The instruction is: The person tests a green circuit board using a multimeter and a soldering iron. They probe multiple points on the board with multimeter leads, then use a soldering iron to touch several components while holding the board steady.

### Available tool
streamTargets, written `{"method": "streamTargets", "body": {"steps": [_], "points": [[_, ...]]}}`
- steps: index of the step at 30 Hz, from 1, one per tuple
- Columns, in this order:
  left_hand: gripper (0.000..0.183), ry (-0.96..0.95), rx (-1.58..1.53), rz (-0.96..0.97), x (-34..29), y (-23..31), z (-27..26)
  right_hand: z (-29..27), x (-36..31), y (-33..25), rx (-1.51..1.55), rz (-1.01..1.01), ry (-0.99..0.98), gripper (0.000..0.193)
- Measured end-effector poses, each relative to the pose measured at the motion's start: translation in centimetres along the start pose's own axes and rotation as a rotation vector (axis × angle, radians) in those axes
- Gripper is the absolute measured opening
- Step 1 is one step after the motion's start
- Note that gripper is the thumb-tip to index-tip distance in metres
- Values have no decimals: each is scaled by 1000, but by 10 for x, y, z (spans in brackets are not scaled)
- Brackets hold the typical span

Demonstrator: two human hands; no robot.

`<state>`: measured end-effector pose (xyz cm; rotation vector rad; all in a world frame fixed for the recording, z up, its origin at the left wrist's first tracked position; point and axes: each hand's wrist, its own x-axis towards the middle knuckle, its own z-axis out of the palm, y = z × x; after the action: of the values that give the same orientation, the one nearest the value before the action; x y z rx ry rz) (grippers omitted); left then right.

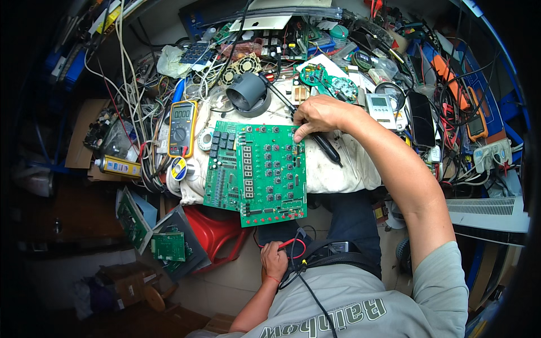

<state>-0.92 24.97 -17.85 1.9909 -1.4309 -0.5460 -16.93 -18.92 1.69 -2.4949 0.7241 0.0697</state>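
Observation:
My right hand [320, 115] is closed at the upper right corner of a green circuit board [262, 155], with the thumb on its face. That board carries push buttons, dark digit displays and a row of red parts along its near edge. It overlaps a second green circuit board [221, 180] to its left, and its near end juts past the bench edge. Low by my lap, my left hand [273, 259] is closed round a red test probe [287, 243]. A yellow multimeter [183, 129] lies left of the boards, its display lit.
A black pen-shaped tool [327, 149] lies on the white cloth [349, 174] right of the boards. Behind stands a grey cylinder [246, 93]. Cables and electronic parts crowd the bench's back and sides. Below left are a red stool [217, 234] and more boards [168, 247].

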Motion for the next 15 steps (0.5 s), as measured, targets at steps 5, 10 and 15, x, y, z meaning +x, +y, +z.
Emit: {"method": "streamTargets", "body": {"steps": [5,10,15], "points": [[17,5,5,3,0,-2,1,0,0,-1,4,6,-2,56],[17,6,1,11,-1,-3,1,-1,0,-2,10,16,-8,56],[17,5,0,9,-1,-2,1,-1,0,-2,10,28,-14,56]]}}
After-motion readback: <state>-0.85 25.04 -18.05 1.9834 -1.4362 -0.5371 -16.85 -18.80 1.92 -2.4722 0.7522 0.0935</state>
